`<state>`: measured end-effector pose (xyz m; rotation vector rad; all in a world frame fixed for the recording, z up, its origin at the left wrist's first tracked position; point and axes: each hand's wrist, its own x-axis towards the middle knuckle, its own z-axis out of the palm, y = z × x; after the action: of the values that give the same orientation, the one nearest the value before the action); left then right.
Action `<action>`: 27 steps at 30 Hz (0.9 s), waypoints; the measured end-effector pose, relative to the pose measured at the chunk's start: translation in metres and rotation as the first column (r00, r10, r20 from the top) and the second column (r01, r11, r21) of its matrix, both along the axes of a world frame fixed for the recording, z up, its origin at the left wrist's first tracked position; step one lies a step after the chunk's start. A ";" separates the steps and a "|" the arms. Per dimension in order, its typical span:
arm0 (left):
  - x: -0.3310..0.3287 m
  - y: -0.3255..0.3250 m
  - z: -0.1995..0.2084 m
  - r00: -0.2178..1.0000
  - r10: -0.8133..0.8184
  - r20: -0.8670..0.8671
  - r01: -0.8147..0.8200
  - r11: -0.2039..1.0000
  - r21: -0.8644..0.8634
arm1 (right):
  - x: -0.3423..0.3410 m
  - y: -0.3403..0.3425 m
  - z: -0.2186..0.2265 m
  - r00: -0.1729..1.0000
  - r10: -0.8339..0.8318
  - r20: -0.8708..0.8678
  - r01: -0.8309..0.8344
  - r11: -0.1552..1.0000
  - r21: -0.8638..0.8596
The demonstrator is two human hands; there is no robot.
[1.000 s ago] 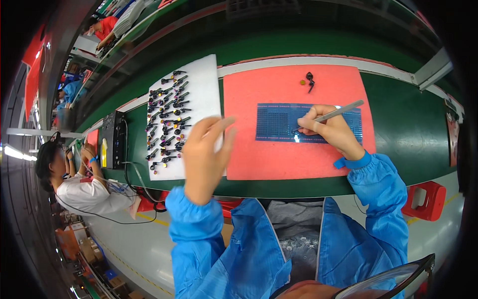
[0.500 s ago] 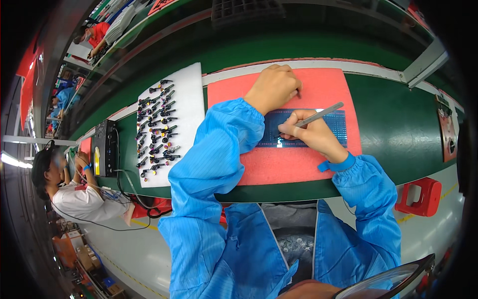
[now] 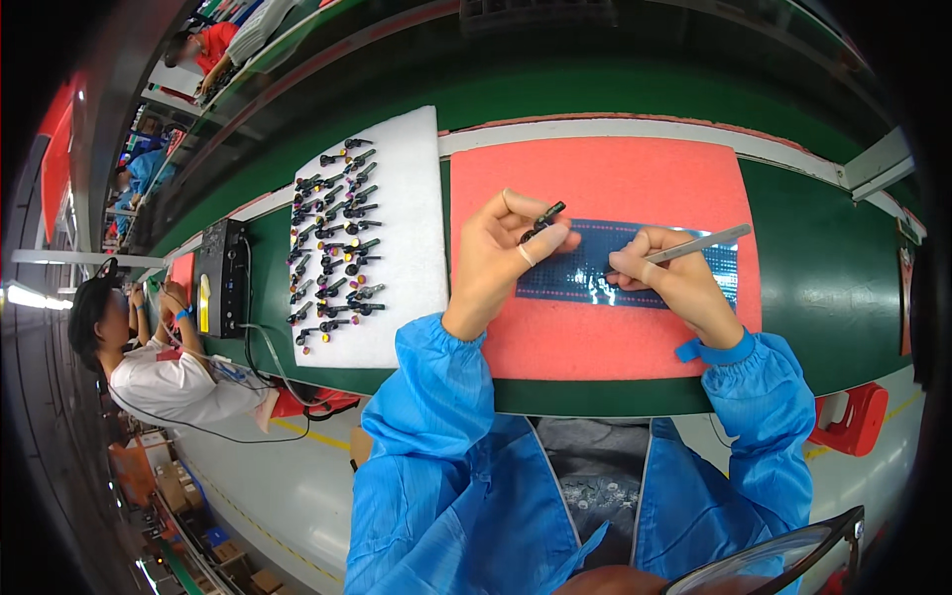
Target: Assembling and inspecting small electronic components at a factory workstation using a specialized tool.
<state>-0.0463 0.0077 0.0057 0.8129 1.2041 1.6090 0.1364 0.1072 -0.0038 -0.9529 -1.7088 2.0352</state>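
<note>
My left hand (image 3: 503,253) grips a small black stemmed piece that looks like an earbud (image 3: 544,220), its stem pointing up and right. To the right, my right hand (image 3: 666,268) holds silver tweezers (image 3: 699,245), their rear end slanting up right. The tweezer tips are close to the right fingers and too small to make out clearly. Beneath both hands lies a dark blue sheet (image 3: 560,278) with rows of small marks, partly covered by them. The sheet rests on a pink foam mat (image 3: 595,347).
Left of the mat, a white foam board (image 3: 402,297) carries several rows of similar black pieces with coloured ends. Beyond it stand a black box (image 3: 226,288) with cables and a seated person (image 3: 164,387). A red stool (image 3: 851,421) is at the right, below the green bench (image 3: 803,268).
My left hand has come from the mat's far side toward me, and now the black earbud shows in its fingers. My right hand stays over the sheet with the tweezers. The view has shifted slightly.
</note>
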 end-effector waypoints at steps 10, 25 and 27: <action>0.014 0.001 -0.009 0.998 -0.013 -0.055 0.007 0.994 -0.110 | 0.000 0.004 0.011 0.962 -0.213 -0.170 0.179 0.964 -0.198; 0.019 -0.002 -0.008 0.992 -0.057 -0.112 0.046 0.993 -0.104 | 0.001 -0.006 0.013 0.951 -0.089 -0.296 0.166 0.954 0.248; 0.019 -0.003 -0.008 0.991 -0.057 -0.118 0.045 0.994 -0.104 | 0.001 -0.007 0.013 0.949 -0.094 -0.302 0.169 0.958 0.232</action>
<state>-0.0272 0.0051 -0.0027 0.8792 1.3291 1.4625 0.1375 0.1006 0.0087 -0.6328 -1.6476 1.7173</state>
